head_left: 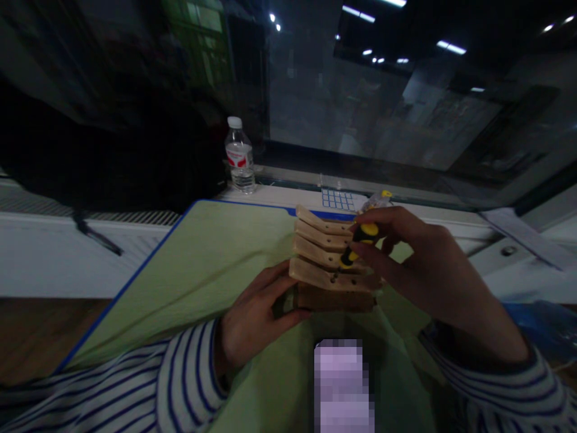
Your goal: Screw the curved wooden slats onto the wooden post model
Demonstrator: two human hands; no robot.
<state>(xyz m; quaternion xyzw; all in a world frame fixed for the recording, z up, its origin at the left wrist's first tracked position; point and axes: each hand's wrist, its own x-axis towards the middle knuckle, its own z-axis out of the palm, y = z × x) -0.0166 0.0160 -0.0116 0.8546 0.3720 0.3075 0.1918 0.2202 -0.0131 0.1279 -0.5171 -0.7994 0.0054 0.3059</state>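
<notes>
- The right hand [419,264] was closed around a short yellow-and-black screwdriver [360,240], with its fingers curled on the handle and the tip set against the third slat down.
- The left hand [256,313] clasped the near-left corner of a stepped stack of pale wooden slats [322,264], steadying it at its dark brown base block [333,299].
- By my reading the work was partway through. Four slats already sat in place, one above another, and the front slat showed small dark holes — whether screws sat in them could not be told.
- The stack looked like a short flight of steps: flat, light strips, each tilted and overlapping the next.
- It stood on a light green mat with a blue edge [202,264], just in front of the person and between the two striped sleeves.
- Farther off — a clear plastic water bottle with a red label [239,157] stood on the white ledge, and a white sheet with a blue grid [338,198] lay behind the stack.
</notes>
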